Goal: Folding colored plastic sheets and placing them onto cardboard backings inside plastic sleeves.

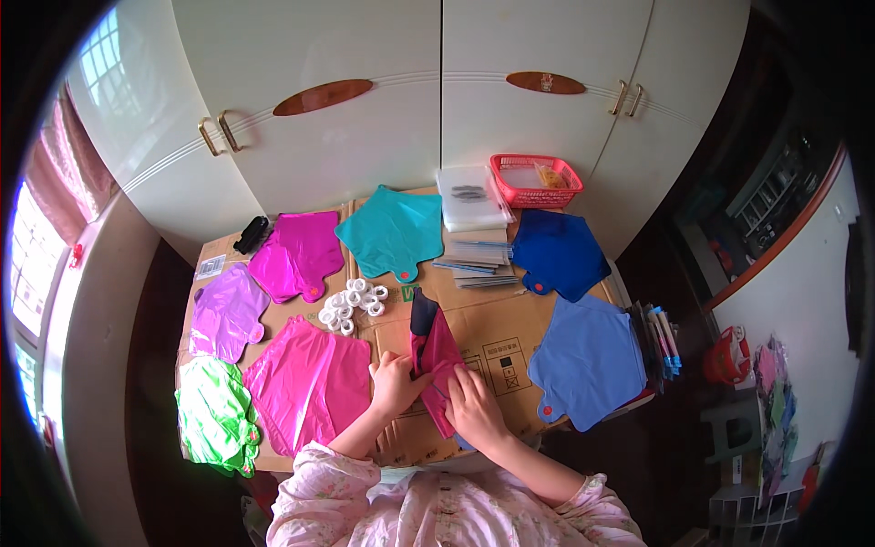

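Over the near middle of the cardboard, both hands are on a narrow folded bundle of magenta foil balloon [437,345] with a dark navy tip at its far end. My left hand [396,387] is closed on its left edge, thumb toward the bundle. My right hand [475,408] pinches its right side lower down, where a thin bluish strip shows by the fingers. A bright pink flat foil balloon [310,383] lies just left of my left hand. To the right of my right hand is a light blue one [591,365] with a red dot on its tab.
Cardboard [474,314] covers the table. Around it lie teal [392,232], purple, lilac, green and dark blue [558,255] balloons. White ribbon rolls [354,304], stacked packets [478,260], clear bags [472,201] and a red basket [536,180] stand farther back. White cabinets [319,155] rise behind.
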Tool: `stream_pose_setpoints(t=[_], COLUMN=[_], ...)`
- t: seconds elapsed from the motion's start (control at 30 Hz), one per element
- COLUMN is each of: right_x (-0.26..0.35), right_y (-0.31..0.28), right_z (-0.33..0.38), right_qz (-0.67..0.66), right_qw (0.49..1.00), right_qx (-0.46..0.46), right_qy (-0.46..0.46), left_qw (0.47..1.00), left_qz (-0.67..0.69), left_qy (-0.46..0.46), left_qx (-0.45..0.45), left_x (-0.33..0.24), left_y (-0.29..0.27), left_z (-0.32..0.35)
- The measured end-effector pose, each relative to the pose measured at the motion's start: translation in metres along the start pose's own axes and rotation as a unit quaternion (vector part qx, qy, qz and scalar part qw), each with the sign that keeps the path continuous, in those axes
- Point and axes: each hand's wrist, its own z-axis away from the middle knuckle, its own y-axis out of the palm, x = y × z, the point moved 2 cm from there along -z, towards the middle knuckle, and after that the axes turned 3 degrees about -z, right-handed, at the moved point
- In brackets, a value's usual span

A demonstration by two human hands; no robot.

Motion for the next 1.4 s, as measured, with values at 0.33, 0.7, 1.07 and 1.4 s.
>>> stream_pose_setpoints(t=[0.33,0.7,1.07,1.4], right_x=[-0.004,-0.005,-0.004,-0.020], right_y=[0.002,-0.002,-0.010,0.003], right_z=[-0.001,-0.002,0.005,0.020], right_qz=[0.028,-0.013,-0.004,-0.176], right_qw=[0.999,0.998,0.998,0.982], right_qx=[0.022,0.033,0.047,-0.010], right_qy=[0.021,0.045,0.040,0.066], left_qw=[0.999,0.989,0.971,0.938], left_qz=[0.015,-0.003,-0.018,-0.052], left_qy=[0.040,0.135,0.236,0.343], left_qx=[-0.032,-0.056,-0.034,0.003], left_x=[-0.001,-0.008,-0.004,0.000], left_y=[-0.001,-0.007,-0.009,-0.016], left_z=[0.005,0.011,0.016,0.019])
